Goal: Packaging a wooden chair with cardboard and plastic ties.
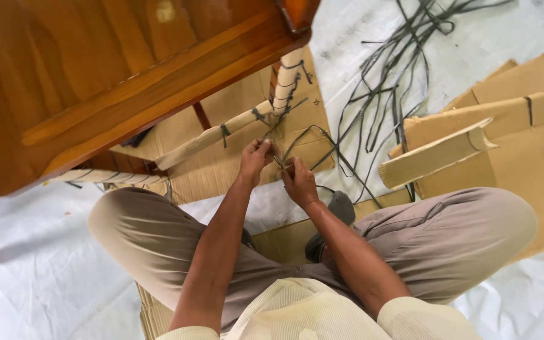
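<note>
Both hands meet just below the wrapped table leg (284, 82); the left hand (254, 160) and right hand (298, 182) each pinch a thin dark strap (279, 161) — fingers narrow, closed on it; loose straps (385, 94) lie on the floor.

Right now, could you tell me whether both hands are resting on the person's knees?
No, the left hand and right hand are raised together at a dark strap beside the cardboard-wrapped rail.
</note>
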